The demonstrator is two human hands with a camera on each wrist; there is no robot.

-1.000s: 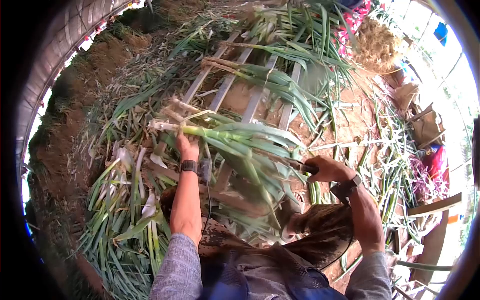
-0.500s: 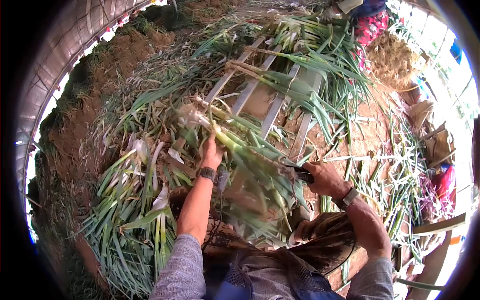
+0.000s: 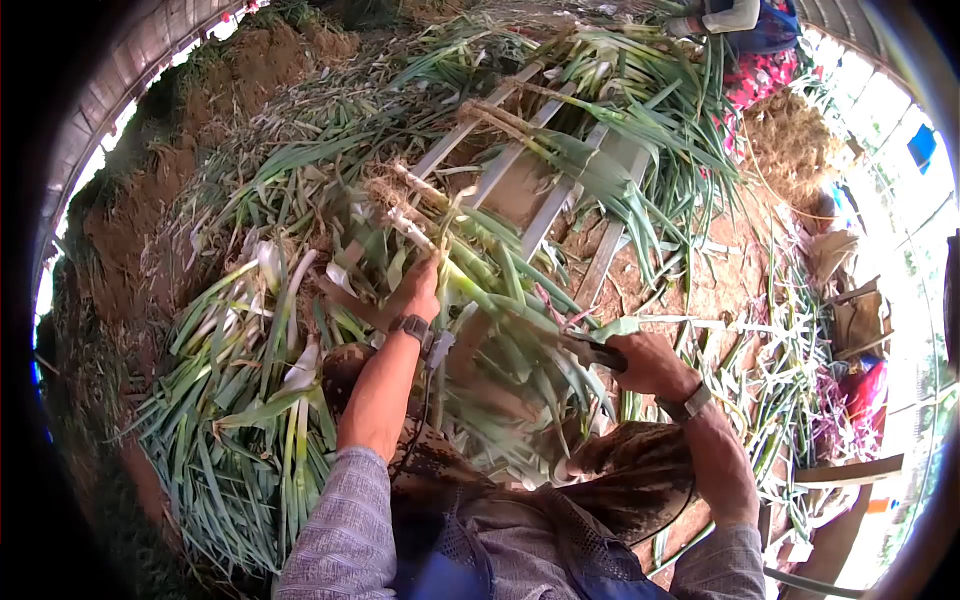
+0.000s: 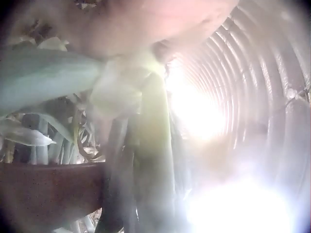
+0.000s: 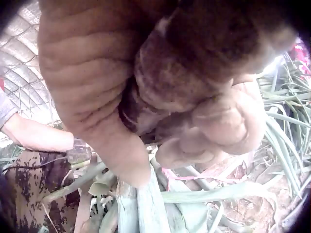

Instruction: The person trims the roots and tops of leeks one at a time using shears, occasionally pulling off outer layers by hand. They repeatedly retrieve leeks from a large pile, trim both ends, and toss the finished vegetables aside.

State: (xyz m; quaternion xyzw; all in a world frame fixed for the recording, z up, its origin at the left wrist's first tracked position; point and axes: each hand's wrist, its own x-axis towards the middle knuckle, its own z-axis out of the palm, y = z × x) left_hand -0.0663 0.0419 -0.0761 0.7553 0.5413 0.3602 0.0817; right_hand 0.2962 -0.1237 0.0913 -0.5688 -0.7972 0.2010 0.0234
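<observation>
My left hand (image 3: 418,287) grips a bunch of leeks (image 3: 480,268) below their rooty ends, which point to the upper left. The leaves fan out toward the lower right, above my knees. Close up in the left wrist view, a pale green stalk (image 4: 154,141) hangs below the blurred hand (image 4: 160,24). With curled fingers my right hand (image 3: 655,365) holds a dark-handled bladed tool (image 3: 592,350), its front end overlapping the leaves. In the right wrist view the hand (image 5: 92,73) hides most of the tool. Leek leaves (image 5: 150,204) lie just beneath its fingertips.
A slatted rack (image 3: 545,220) stands ahead, with another leek bundle (image 3: 590,165) across it. Many loose leeks (image 3: 230,400) are heaped at my left. Leaf scraps (image 3: 740,360) litter the soil at right. Another person (image 3: 750,30) works at the far right, beside a straw-coloured heap (image 3: 790,140).
The bunch has tilted from nearly level, its root ends now pointing further up. My right hand has stayed near the leaves with the tool. The other person has come further into view.
</observation>
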